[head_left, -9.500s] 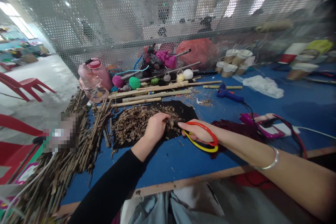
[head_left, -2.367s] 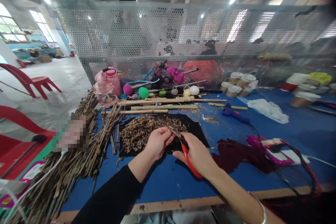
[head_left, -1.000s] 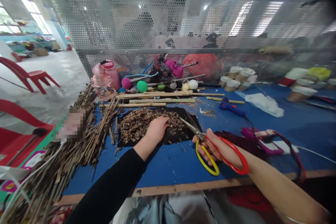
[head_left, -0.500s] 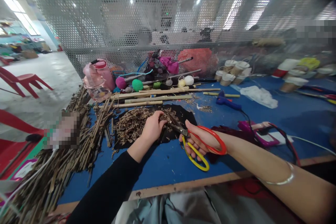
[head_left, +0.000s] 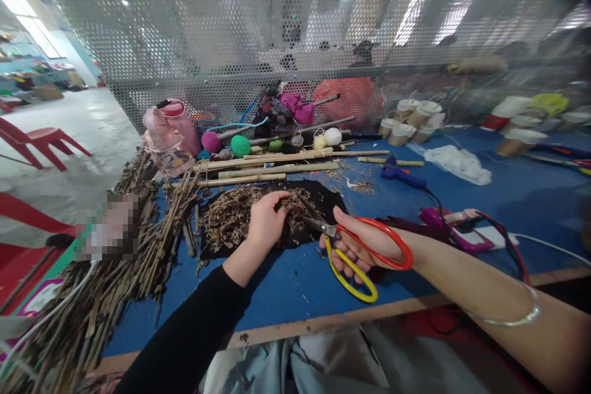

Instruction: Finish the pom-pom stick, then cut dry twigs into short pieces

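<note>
My right hand (head_left: 357, 246) grips scissors (head_left: 329, 230) with one red and one yellow handle loop. The loops are spread apart, and the dark blades point left toward my left hand. My left hand (head_left: 266, 220) is over a pile of crumbled dried brown leaves (head_left: 231, 215), its thumb and fingers drawn together. Whatever sits between those fingertips is too small and hidden to make out. Beneath the pile lies a black cloth (head_left: 330, 197) on the blue tabletop (head_left: 295, 283).
Long dried stalks (head_left: 106, 283) are heaped at the left. Bamboo sticks (head_left: 277, 169) and yarn balls (head_left: 241, 146) lie behind the leaves, near a pink bottle (head_left: 182, 126). A blue glue gun (head_left: 401, 175), crumpled white plastic (head_left: 457, 165) and paper cups (head_left: 401, 133) are at right.
My right hand and the scissors have shifted a little to the right, away from my left hand. The left hand stays over the leaves. The view has tilted slightly.
</note>
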`<state>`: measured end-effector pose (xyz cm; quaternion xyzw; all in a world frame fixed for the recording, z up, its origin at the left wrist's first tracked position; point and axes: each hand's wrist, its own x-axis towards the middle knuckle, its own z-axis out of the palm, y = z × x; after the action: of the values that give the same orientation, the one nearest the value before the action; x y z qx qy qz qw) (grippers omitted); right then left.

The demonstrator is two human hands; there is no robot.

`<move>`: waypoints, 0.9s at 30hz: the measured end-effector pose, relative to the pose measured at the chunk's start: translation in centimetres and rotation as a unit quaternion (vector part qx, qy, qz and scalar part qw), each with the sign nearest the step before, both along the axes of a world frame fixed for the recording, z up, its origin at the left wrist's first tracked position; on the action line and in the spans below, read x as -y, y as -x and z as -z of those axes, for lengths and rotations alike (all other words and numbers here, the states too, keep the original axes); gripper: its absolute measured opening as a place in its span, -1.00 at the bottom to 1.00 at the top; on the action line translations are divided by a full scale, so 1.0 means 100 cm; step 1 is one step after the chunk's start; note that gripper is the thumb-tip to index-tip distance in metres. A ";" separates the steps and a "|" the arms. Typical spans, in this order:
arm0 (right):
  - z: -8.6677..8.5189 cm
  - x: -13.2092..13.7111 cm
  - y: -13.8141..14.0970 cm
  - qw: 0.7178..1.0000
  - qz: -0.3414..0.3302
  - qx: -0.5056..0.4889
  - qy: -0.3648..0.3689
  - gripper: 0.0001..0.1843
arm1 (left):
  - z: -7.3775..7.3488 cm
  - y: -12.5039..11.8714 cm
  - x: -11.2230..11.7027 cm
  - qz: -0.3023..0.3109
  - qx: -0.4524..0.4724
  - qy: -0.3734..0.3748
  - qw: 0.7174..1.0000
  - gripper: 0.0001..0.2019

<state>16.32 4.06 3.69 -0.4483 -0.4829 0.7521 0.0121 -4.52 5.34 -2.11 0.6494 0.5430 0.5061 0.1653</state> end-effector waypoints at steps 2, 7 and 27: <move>-0.001 -0.001 0.004 1.000 0.003 -0.001 -0.008 -0.22 | -0.001 -0.001 0.001 0.016 -0.002 0.002 1.000 -0.82; 0.002 -0.009 0.016 0.998 0.027 0.003 -0.064 -0.26 | 0.001 -0.002 -0.002 0.041 -0.023 -0.045 0.998 -0.85; -0.008 -0.016 -0.033 0.986 -0.023 0.027 -0.163 -0.35 | -0.002 -0.003 0.000 -0.062 -0.156 0.010 0.986 -0.66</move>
<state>19.58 5.67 4.49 -0.4492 -0.6091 0.6513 0.0542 -4.26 5.30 -1.90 0.6840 0.6062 0.4022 0.0534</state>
